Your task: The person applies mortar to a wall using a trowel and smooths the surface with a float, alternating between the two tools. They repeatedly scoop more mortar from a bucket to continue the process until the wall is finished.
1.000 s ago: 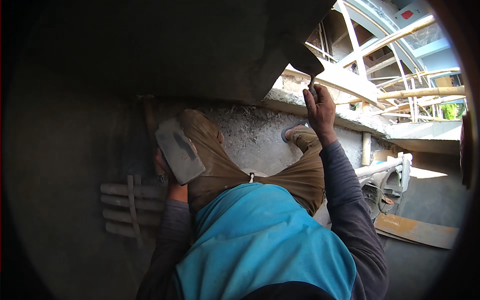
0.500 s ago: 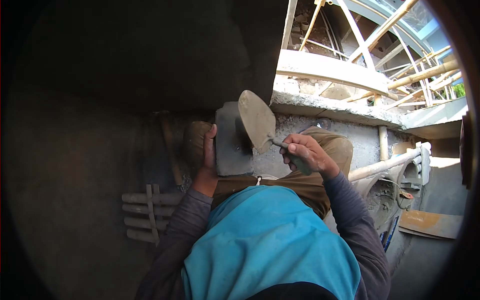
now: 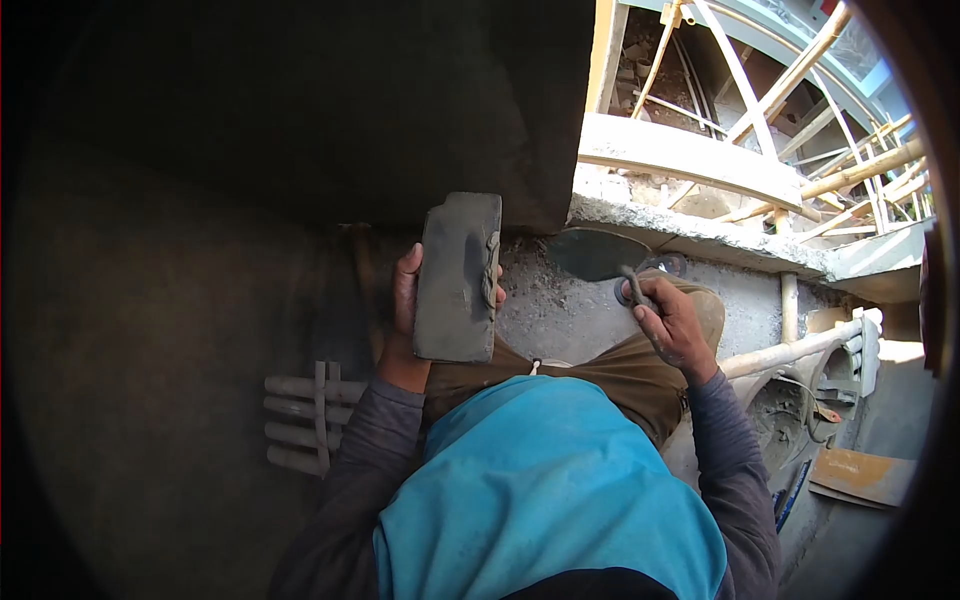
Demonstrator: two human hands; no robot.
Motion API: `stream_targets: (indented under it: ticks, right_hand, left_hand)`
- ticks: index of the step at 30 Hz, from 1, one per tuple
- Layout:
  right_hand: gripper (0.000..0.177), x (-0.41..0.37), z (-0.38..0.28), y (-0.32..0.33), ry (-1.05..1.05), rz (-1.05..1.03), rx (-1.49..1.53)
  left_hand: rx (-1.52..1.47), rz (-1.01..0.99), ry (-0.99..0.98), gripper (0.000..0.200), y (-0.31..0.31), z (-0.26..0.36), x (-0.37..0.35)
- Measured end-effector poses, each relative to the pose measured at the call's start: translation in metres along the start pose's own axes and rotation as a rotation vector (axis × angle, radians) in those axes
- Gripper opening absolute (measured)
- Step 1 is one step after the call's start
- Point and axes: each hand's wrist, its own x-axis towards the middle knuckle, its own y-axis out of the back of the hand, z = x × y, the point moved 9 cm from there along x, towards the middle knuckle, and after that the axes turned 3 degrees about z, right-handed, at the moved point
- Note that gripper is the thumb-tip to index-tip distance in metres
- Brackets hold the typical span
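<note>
- Board [image 3: 448, 310], grey and rectangular, is held up in front of the left leg; its long axis runs almost straight away from the torso, the far end leaning slightly to the right.
- Its broad face is turned toward the head, with a darker patch near the middle and a ragged ridge of grey mortar [image 3: 490, 272] along the right edge.
- Left hand [image 3: 404, 310] is clamped on the board: the thumb lies by the left edge, fingertips [image 3: 501, 285] show past the right edge, and the rest is hidden behind.
- Trowel [image 3: 593, 253] is to the right of the board and apart from it; its blade lies mostly across the view, the free end pointing left toward the board and slightly away from the body.
- Right hand [image 3: 677, 325] has its fingers closed around the trowel's handle, at the blade's right end; the blade face is shadowed, so I cannot tell whether it carries anything.
- Brown trousers [image 3: 605, 400] and a blue shirt [image 3: 550, 470] show below, between the two forearms.
- Pale slats [image 3: 290, 386] lie in shadow near the left sleeve, joined by upright strips.
- Rough concrete ledge [image 3: 700, 240] runs beyond the trowel, with a sunlit pale beam [image 3: 690, 160] and bamboo poles farther out.
</note>
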Motion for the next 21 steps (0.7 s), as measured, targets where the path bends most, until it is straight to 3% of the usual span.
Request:
stream_targets:
  ticks: [1, 3, 4, 8, 12, 15, 17, 21]
  right_hand:
    - [0.023, 0.001, 0.0, 0.001, -0.005, 0.005, -0.003]
    - [0.032, 0.007, -0.039, 0.019, 0.321, 0.244, -0.303]
    - [0.041, 0.01, -0.042, 0.023, 0.356, 0.313, -0.37]
    - [0.037, 0.024, -0.042, 0.022, 0.442, 0.414, -0.614]
    - [0.033, 0.025, -0.043, 0.011, 0.502, 0.39, -0.637]
    - [0.032, 0.016, -0.045, -0.007, 0.506, 0.256, -0.575]
    - [0.034, 0.008, -0.038, -0.023, 0.494, 0.131, -0.497]
    - [0.035, -0.001, -0.03, -0.035, 0.452, 0.014, -0.449]
  left_hand:
    - [0.011, 0.002, -0.005, 0.073, -0.003, 0.0, -0.001]
    - [0.019, -0.006, 0.006, 0.073, -0.005, -0.004, 0.0]
    - [0.043, -0.02, 0.032, 0.074, -0.005, -0.007, -0.002]
    - [0.014, -0.103, 0.133, 0.072, -0.017, -0.022, -0.003]
    - [-0.149, -0.016, 0.117, 0.072, -0.009, -0.028, 0.003]
    - [-0.098, 0.145, 0.014, 0.069, 0.012, -0.021, 0.009]
    - [-0.236, 0.353, -0.007, 0.067, 0.027, -0.019, 0.011]
    - [-0.019, 0.174, -0.047, 0.067, 0.058, -0.01, 0.013]
